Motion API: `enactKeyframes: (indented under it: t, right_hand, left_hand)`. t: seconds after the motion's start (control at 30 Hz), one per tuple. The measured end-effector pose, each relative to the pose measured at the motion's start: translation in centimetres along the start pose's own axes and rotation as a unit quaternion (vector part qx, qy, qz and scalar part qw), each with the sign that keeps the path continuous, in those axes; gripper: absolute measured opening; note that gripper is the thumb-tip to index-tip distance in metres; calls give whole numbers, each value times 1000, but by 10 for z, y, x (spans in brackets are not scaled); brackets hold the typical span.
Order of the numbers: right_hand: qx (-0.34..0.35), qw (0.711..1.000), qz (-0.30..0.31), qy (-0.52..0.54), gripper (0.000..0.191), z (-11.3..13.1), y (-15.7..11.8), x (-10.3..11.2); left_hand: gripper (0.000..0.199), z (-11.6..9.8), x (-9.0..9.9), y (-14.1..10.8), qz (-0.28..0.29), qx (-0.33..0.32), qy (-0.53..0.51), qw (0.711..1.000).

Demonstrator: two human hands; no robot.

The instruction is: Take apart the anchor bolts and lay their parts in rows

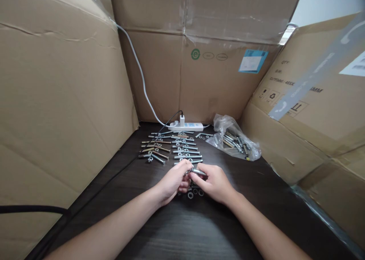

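Observation:
Between my hands is a silvery metal bolt [199,171], lying roughly sideways. My right hand [213,179] is closed, with thumb and fingers pinching the bolt's shaft. At its other end my left hand [176,181] is closed too, its thumb and fingertips around small metal hardware that looks like a nut or washer, mostly hidden. Just below the hands lie several loose nuts and washers [190,195], partly covered by the fingers. Beyond them, a column of silvery bolts [186,152] with nuts and rings lies in rows. Left of it are more bolts [159,157], some brass-coloured.
A clear plastic bag [228,121] with bolts inside lies at the back right. Behind the rows sits a white power strip [186,127] with a plugged-in charger. A black cable [114,175] crosses the dark table's left side. Cardboard boxes [159,77] wall in three sides.

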State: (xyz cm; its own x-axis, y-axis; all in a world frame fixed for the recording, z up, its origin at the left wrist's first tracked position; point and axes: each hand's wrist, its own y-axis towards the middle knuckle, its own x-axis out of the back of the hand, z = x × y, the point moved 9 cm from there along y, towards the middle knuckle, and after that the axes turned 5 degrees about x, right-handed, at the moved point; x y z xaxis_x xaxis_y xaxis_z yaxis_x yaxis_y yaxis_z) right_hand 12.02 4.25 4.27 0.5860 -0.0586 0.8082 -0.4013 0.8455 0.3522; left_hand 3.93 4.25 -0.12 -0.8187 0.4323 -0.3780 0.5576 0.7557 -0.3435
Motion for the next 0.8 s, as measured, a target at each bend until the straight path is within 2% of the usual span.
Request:
enactKeyframes:
  t: [0.43, 0.6, 0.8]
  right_hand:
    - [-2, 1000, 11, -1, 28, 3, -1, 1]
    - [-2, 1000, 16, 1, 29, 3, -2, -1]
    - [5, 1000, 16, 2, 31, 5, -1, -1]
  left_hand:
    - [18, -2, 0, -2, -5, -2, -5, 1000]
    - [13, -6, -1, -2, -19, -19, 27, 999]
    - [18, -7, 4, 1, -43, -29, 72, 996]
